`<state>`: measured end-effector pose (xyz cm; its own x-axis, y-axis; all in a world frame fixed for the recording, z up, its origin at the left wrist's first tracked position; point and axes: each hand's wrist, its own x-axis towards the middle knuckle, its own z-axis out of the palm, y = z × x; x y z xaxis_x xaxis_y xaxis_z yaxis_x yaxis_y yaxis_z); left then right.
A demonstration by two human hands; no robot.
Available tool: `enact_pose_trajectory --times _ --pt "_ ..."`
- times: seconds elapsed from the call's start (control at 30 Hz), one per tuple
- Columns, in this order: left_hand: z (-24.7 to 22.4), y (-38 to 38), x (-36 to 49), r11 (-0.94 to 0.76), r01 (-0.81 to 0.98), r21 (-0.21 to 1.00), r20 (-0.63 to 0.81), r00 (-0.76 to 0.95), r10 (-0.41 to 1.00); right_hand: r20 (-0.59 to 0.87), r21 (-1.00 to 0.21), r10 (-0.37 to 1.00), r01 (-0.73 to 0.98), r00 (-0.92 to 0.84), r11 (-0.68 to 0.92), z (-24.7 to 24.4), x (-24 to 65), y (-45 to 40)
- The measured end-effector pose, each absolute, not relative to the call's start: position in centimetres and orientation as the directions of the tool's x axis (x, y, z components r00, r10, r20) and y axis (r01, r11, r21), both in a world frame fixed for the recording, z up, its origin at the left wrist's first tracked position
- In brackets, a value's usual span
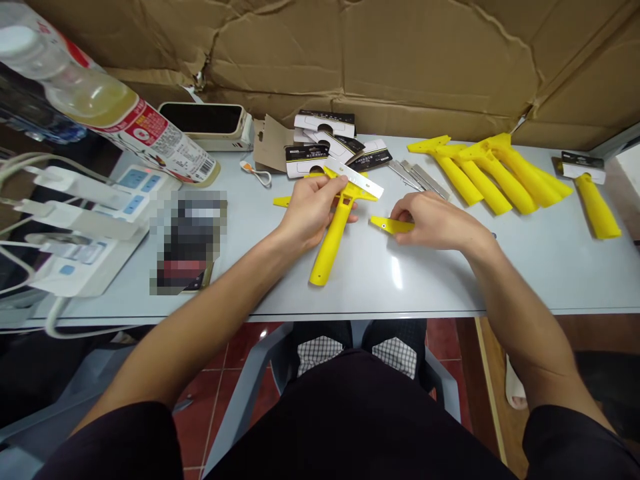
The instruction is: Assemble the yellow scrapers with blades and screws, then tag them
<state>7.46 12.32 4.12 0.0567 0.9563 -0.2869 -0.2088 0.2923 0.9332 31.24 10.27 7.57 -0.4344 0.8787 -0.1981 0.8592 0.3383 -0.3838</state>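
Left grip point(313, 208): pinching yellow scraper point(341, 223) at its head, handle point(327, 257) toward surface point(430, 287) near edge | right grip point(435, 220): grasping small yellow piece point(391, 225), right of scraper

head view | looks from above the torso point(350, 413), 6 o'clock | faces forward-down, cardboard point(390, 60) at 12 o'clock | near: surface point(440, 280), left hand point(315, 207), right hand point(430, 220)
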Motion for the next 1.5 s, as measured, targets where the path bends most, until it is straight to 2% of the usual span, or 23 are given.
enact_pose_trajectory --times 0.13,0.33,0.5,0.67,0.97,1.3,1.5 --pt "4.0 12.3 7.4 0.284 -0.213 0.935 -0.275 0.074 0.959 -0.145 -0.396 0.892 0.851 -0.429 0.345 8.1 32.0 10.5" --pt "4.4 11.8 7.7 0.311 -0.300 0.902 -0.275 0.155 0.949 -0.078 -0.403 0.951 0.882 -0.300 0.245 10.9 33.6 10.2" --pt "4.2 10.7 8.6 0.373 -0.340 0.863 -0.297 0.256 0.920 0.050 -0.461 0.965 0.851 -0.258 0.252 11.7 33.2 9.9" --pt "3.7 9.6 9.4 0.423 -0.310 0.852 -0.307 0.358 0.882 0.120 -0.490 0.944 0.808 -0.309 0.326 10.1 31.5 10.0" --pt "3.9 9.1 9.4 0.433 -0.326 0.840 -0.274 0.434 0.858 0.203 -0.471 0.899 0.767 -0.387 0.436 8.9 30.5 9.9" --pt "3.3 9.3 9.2 0.436 -0.348 0.830 -0.241 0.481 0.843 0.198 -0.419 0.874 0.768 -0.443 0.484 8.7 30.6 10.2" --pt "3.2 9.5 9.0 0.436 -0.362 0.824 -0.231 0.487 0.842 0.239 -0.519 0.881 0.713 -0.409 0.472 9.5 31.2 10.4"
